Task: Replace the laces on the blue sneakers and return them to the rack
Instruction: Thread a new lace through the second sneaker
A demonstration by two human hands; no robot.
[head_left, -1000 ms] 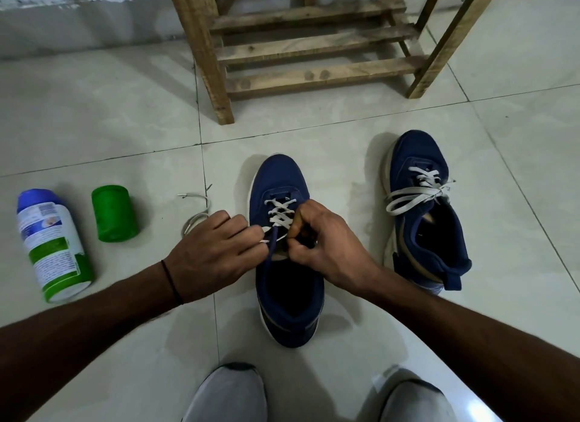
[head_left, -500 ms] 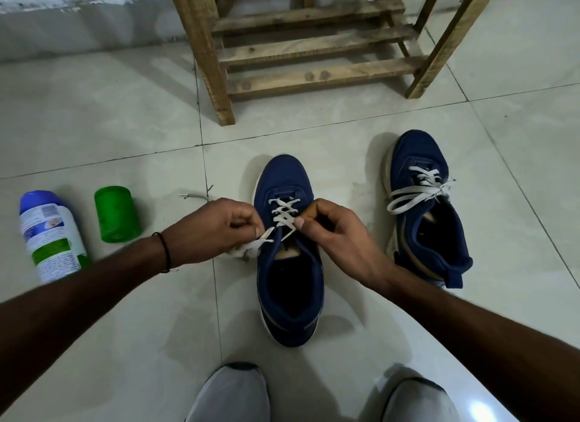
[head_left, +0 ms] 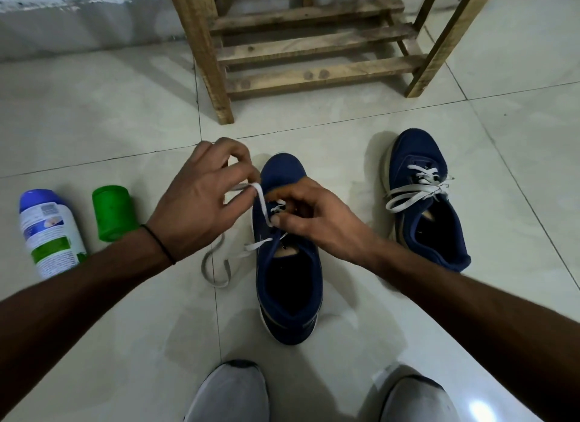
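Lacing of centre sneaker (head_left: 288, 296) judged about halfway, on floor tile (head_left: 345, 343) just short of rack (head_left: 314, 76). Gripping white lace (head_left: 262, 206) in left hand (head_left: 201, 201), drawn up-left; pinching same lace at eyelets with right hand (head_left: 317, 220). To right, second sneaker (head_left: 430, 239) already laced, bowed. Remaining: upper eyelets, knot, both onto rack.

Dim, soft shadows, floor (head_left: 470, 327) glare lower right, edges bowed.
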